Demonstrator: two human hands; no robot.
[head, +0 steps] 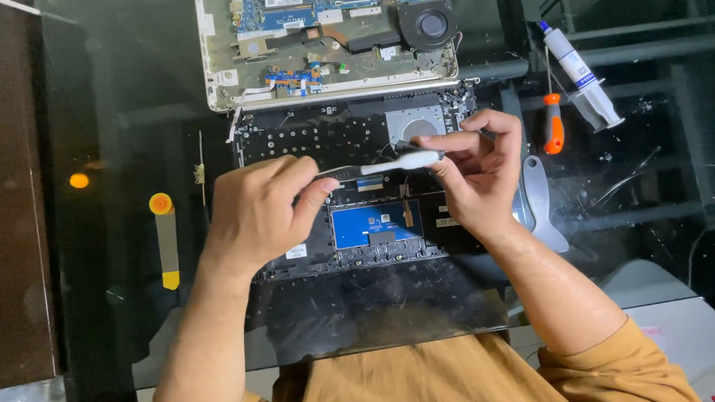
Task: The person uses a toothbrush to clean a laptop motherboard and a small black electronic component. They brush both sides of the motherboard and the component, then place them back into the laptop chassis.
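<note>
Hands meet over the opened laptop base (349,193), which lies on the glass table (108,116) and serves as the landmark for everything else. Held level above its middle is a slim white-handled tool (388,166). The right hand (475,183) has its fingers closed round the white handle end, thumb underneath — a grip that looks meant to steady and turn it. The left hand (256,214) pinches the dark tip end between thumb and forefinger, the other fingers curled in; it seems to be fitting or adjusting something at the tip, though the point itself is hidden by the fingers.

Below the tool, on the base, a blue touchpad board (375,224) faces up, exposed with its cables. Beyond the base, at its far edge, rests the other half of the machine with the circuit board (316,32) and a round black fan (430,24) showing.

Right of the base lie an orange-handled screwdriver (553,125), a white syringe of paste (583,79) and a grey plastic pry tool (541,203) — all within easy reach of the right hand. Left of the base sits a yellow-and-grey strip tool (166,239), well apart.
</note>
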